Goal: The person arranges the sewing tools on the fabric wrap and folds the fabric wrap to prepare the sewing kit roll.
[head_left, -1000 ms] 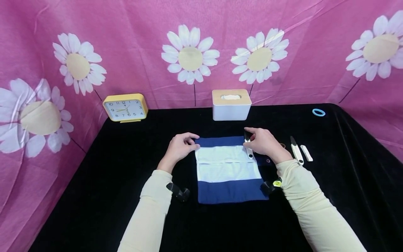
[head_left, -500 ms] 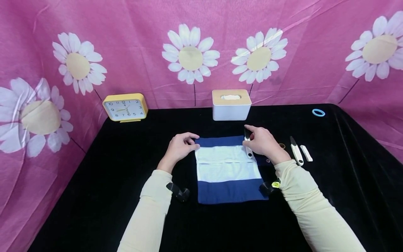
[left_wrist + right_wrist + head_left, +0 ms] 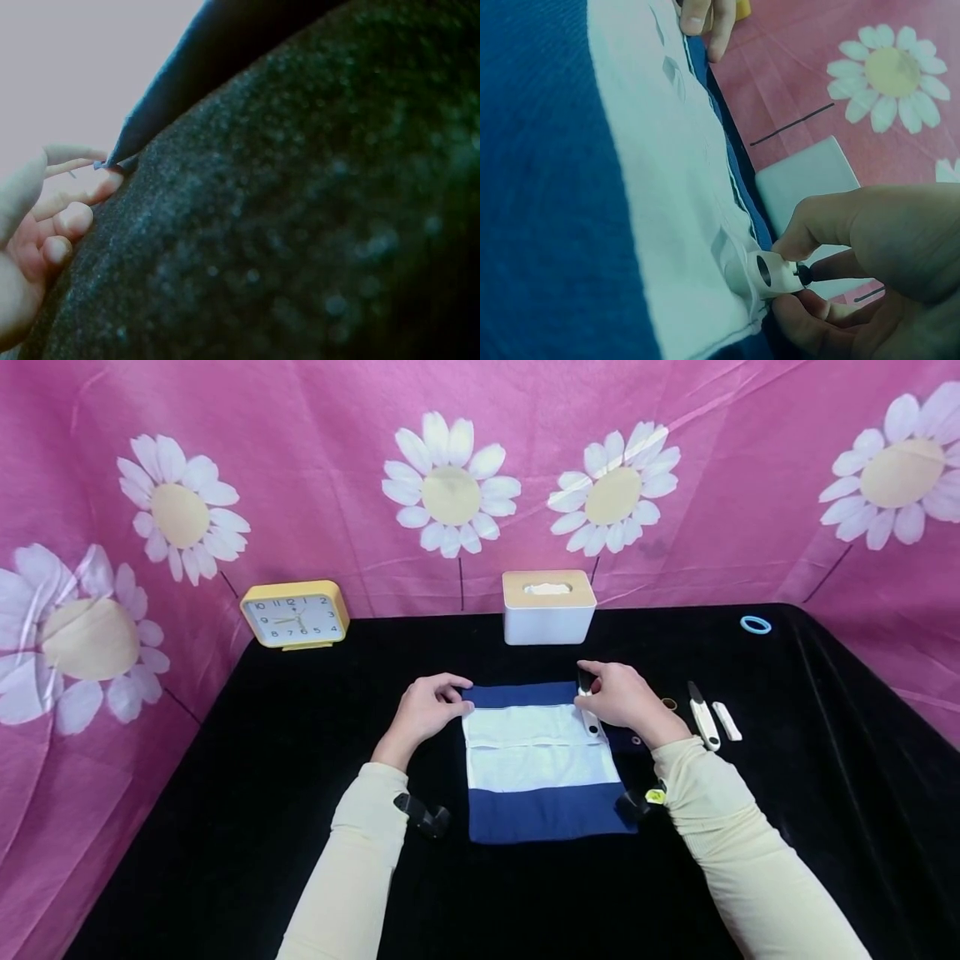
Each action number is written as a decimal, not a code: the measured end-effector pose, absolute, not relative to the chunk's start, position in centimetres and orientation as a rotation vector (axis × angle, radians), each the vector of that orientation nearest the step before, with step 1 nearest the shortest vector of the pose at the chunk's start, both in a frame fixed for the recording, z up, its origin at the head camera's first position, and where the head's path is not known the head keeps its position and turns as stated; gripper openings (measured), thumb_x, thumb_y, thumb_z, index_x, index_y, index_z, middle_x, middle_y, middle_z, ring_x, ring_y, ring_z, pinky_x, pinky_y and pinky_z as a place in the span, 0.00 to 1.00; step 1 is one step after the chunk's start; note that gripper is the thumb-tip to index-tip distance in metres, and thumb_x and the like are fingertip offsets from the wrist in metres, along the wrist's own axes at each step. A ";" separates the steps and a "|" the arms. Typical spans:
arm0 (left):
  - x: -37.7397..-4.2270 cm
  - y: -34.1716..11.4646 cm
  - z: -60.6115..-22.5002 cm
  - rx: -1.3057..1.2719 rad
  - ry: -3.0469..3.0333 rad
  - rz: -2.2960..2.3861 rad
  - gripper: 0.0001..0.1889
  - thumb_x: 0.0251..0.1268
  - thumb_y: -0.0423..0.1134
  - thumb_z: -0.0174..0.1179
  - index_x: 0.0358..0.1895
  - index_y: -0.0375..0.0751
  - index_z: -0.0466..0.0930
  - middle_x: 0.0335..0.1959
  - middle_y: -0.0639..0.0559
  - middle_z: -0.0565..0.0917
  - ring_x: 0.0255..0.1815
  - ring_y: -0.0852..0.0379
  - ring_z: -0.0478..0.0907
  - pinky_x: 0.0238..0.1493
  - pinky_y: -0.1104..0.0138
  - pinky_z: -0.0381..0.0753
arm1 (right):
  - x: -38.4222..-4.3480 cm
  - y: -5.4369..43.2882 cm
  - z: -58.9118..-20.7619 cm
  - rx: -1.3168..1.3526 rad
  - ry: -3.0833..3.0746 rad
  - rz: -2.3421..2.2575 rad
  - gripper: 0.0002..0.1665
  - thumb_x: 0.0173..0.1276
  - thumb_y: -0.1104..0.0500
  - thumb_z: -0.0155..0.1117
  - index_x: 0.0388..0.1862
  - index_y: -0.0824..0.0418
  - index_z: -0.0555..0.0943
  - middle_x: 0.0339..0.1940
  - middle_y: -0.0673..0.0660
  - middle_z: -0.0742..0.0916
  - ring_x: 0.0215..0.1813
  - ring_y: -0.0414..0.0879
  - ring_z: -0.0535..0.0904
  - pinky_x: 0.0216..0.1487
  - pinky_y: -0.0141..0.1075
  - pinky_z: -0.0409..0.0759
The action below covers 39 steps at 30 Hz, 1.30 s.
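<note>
A navy cloth pouch with a white pocket panel (image 3: 540,767) lies unfolded in front of the person. At its far left corner my left hand (image 3: 426,712) pinches the cloth edge between thumb and index finger; the left wrist view shows the fingertips (image 3: 109,180) on the raised corner. My right hand (image 3: 624,695) grips a slim white-handled tool with a black end (image 3: 591,722) at the far right of the panel. In the right wrist view, the tool's white handle end (image 3: 776,271), with a dark oval in it, sits at a pocket opening, pointing down into the pouch.
Right of the right hand lie a similar white-and-black tool (image 3: 703,718), a small white piece (image 3: 727,722) and a thin ring (image 3: 669,703). A light blue ring (image 3: 755,625) is farther back. A tissue box (image 3: 549,622) and a yellow alarm clock (image 3: 296,615) stand at the back.
My right hand, with the tool, has shifted slightly away and then back a little. The left hand's pinch on the corner is the same, and the head view has moved slightly.
</note>
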<state>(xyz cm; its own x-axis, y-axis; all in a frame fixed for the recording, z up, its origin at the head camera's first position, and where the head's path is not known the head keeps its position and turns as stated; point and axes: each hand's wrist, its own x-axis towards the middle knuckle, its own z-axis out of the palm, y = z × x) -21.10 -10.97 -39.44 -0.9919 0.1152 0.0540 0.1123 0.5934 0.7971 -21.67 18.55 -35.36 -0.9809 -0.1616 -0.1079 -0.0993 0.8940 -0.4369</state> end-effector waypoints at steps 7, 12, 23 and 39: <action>-21.2 -10.9 -39.6 0.201 2.808 1.398 0.15 0.60 0.39 0.71 0.50 0.50 0.88 0.33 0.52 0.86 0.32 0.56 0.75 0.38 0.65 0.73 | -21.8 18.8 -35.4 -0.186 2.896 -0.699 0.40 0.65 0.55 0.65 0.75 0.64 0.67 0.48 0.66 0.85 0.47 0.55 0.78 0.48 0.46 0.77; -21.2 -10.8 -39.6 0.203 2.805 1.406 0.15 0.59 0.39 0.71 0.50 0.49 0.88 0.33 0.52 0.86 0.31 0.57 0.75 0.37 0.65 0.73 | -21.7 18.9 -35.5 -0.168 2.891 -0.730 0.40 0.65 0.55 0.66 0.75 0.64 0.68 0.49 0.67 0.85 0.47 0.56 0.79 0.48 0.46 0.77; -20.4 -9.9 -36.8 0.233 2.806 1.175 0.19 0.63 0.40 0.67 0.58 0.44 0.83 0.47 0.44 0.85 0.49 0.48 0.79 0.54 0.54 0.78 | -21.8 19.0 -35.7 -0.141 2.888 -0.755 0.40 0.66 0.55 0.66 0.75 0.64 0.67 0.50 0.67 0.84 0.48 0.56 0.79 0.49 0.47 0.77; -16.2 -1.6 -32.7 0.635 2.647 1.031 0.16 0.65 0.41 0.67 0.55 0.43 0.85 0.48 0.45 0.88 0.50 0.51 0.82 0.53 0.61 0.78 | -22.6 20.5 -36.0 -0.257 2.677 -1.043 0.40 0.65 0.63 0.66 0.75 0.70 0.65 0.35 0.61 0.84 0.26 0.42 0.86 0.35 0.37 0.86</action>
<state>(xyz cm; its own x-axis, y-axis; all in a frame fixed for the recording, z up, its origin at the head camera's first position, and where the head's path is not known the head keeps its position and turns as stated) -16.18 -1.65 -32.73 -0.8796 0.4725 -0.0558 0.3102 0.6585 0.6857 -22.57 20.49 -35.99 -0.9516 -0.2547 -0.1721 -0.0712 0.7272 -0.6828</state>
